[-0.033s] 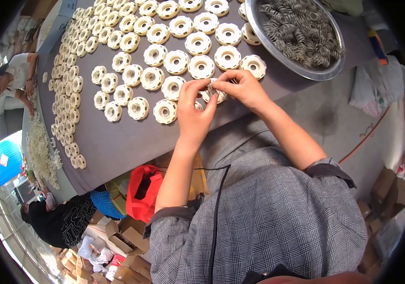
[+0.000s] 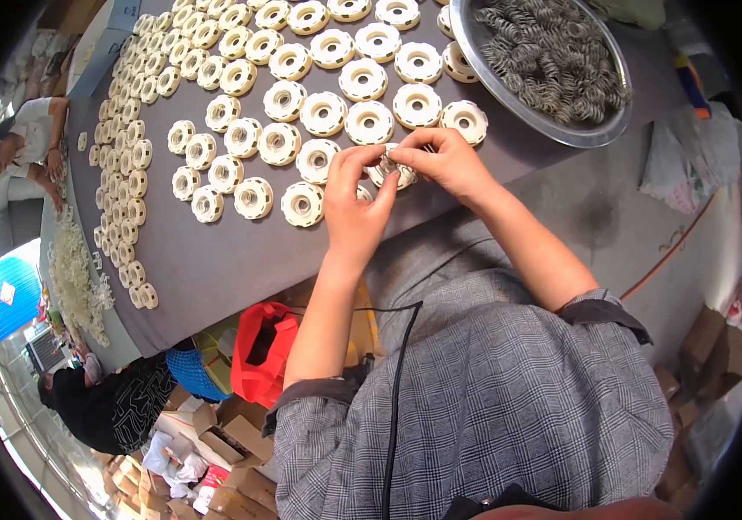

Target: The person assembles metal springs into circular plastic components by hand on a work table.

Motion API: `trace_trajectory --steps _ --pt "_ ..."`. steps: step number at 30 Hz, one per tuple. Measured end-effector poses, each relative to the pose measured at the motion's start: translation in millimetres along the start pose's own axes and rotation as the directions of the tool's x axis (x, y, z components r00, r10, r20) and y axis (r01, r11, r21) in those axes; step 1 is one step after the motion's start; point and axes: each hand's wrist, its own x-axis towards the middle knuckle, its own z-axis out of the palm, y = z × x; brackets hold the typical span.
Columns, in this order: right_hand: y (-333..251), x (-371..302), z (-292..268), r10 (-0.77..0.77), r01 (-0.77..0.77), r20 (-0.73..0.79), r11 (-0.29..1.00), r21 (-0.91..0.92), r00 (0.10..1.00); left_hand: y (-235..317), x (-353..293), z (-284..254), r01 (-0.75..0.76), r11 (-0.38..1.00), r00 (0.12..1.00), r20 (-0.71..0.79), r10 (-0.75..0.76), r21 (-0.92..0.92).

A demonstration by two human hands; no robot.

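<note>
My left hand [image 2: 358,195] and my right hand [image 2: 449,166] meet over a cream round notched part [image 2: 386,177] near the table's front edge. Between their fingertips is a thin coiled metal spring [image 2: 391,162], which the fingers partly cover. Both hands are closed, pinching at it. Around them lie several more cream notched rings; one [image 2: 302,204] beside my left hand has a spring in its middle, while another [image 2: 368,123] just beyond my fingers shows a bare dark centre hole.
A large metal bowl [image 2: 485,76] heaped with springs [image 2: 553,56] stands at the back right. Rows of cream parts cover the grey table [image 2: 215,269] to the far left. A person [image 2: 29,143] sits across at left; a red bag [image 2: 254,381] and cardboard boxes [image 2: 245,438] are below.
</note>
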Motion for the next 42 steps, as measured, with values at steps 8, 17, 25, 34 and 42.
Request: trace_trajectory --steps 8,17,25,34,42 --pt "7 5 -4 -0.548 0.517 -0.275 0.836 -0.183 0.790 -27 -8 -10 0.611 0.057 0.697 0.502 -0.512 -0.790" --pt "15 7 -17 -0.390 0.405 -0.426 0.912 -0.061 0.816 -40 33 3 0.277 0.919 0.957 -0.003 -0.289 -0.281" --pt "20 11 -21 -0.377 0.384 -0.396 0.921 -0.064 0.837 -59 49 17 -0.115 0.946 0.991 0.095 0.091 0.302" --pt "28 16 -17 -0.190 0.211 -0.185 0.973 0.098 0.964 -19 40 15 0.064 0.962 0.980 0.196 -0.011 -0.265" --pt "29 18 -15 -0.062 0.111 -0.213 0.968 0.224 0.975 -62 60 -17 0.289 0.867 0.954 0.043 -0.298 -0.406"
